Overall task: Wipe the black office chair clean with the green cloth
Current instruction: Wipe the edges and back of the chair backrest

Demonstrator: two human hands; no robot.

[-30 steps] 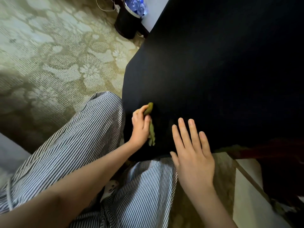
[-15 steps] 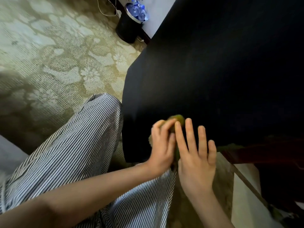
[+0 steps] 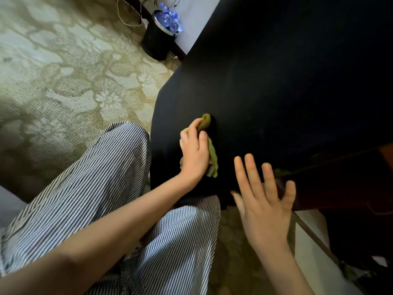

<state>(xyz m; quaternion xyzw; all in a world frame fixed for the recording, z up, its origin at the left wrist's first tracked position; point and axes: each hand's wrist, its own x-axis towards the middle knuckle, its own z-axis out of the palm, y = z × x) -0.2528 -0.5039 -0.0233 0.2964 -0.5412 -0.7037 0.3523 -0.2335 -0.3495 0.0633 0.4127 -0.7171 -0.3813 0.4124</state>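
The black office chair (image 3: 276, 92) fills the right and upper part of the head view as one broad dark surface. My left hand (image 3: 194, 153) grips the bunched green cloth (image 3: 209, 141) and presses it against the chair near its left edge; part of the cloth hangs below my palm. My right hand (image 3: 261, 201) is spread with straight fingers at the chair's lower edge, to the right of the cloth, holding nothing.
Striped trouser legs (image 3: 95, 188) sit below and left of the chair. A black waste bin (image 3: 158, 39) with blue plastic bottles stands on the patterned carpet (image 3: 63, 71) at the top. A dark wooden furniture edge (image 3: 340, 184) lies at the right.
My left hand carried the cloth right toward my right hand half a second ago, then swept back left and upward. My right hand stayed near the lower edge with fingers spread.
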